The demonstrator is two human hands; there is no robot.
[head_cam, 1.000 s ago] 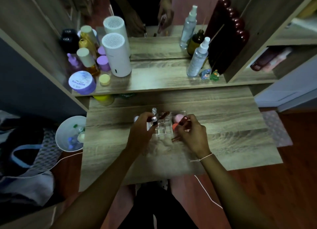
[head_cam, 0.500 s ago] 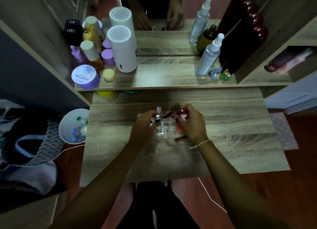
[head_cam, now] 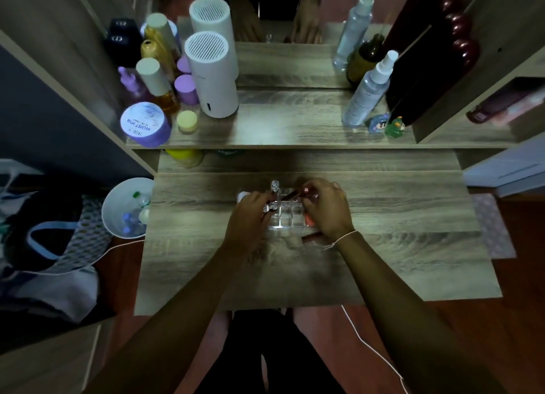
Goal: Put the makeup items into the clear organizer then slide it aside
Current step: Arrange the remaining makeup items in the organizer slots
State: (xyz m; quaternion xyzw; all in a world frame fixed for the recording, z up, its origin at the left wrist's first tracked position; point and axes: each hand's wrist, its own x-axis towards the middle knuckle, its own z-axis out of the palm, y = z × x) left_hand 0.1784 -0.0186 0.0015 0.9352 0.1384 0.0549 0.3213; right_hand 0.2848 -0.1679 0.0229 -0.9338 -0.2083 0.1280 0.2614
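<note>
A clear organizer (head_cam: 285, 219) with small square cells sits in the middle of the wooden desk (head_cam: 398, 246). My left hand (head_cam: 250, 213) grips its left side, fingers curled by a clear-capped tube (head_cam: 275, 187) that stands upright in a back cell. My right hand (head_cam: 327, 207) holds a dark red lipstick tube (head_cam: 298, 193) tilted over the back cells. An orange-pink item (head_cam: 309, 219) shows at the organizer's right edge. Another reddish tube (head_cam: 311, 236) lies on the desk just in front, partly under my right wrist.
The shelf (head_cam: 280, 128) behind carries a white cylinder (head_cam: 212, 75), purple jars, a Moist Hya tub (head_cam: 143, 122), spray bottles (head_cam: 368, 89) and two small figures. A white bin (head_cam: 126, 207) stands left of the desk. A mirror is at the back.
Both hands have closed in on the organizer. The right hand's lipstick has come down toward the back cells. The camera has shifted nearer to the desk.
</note>
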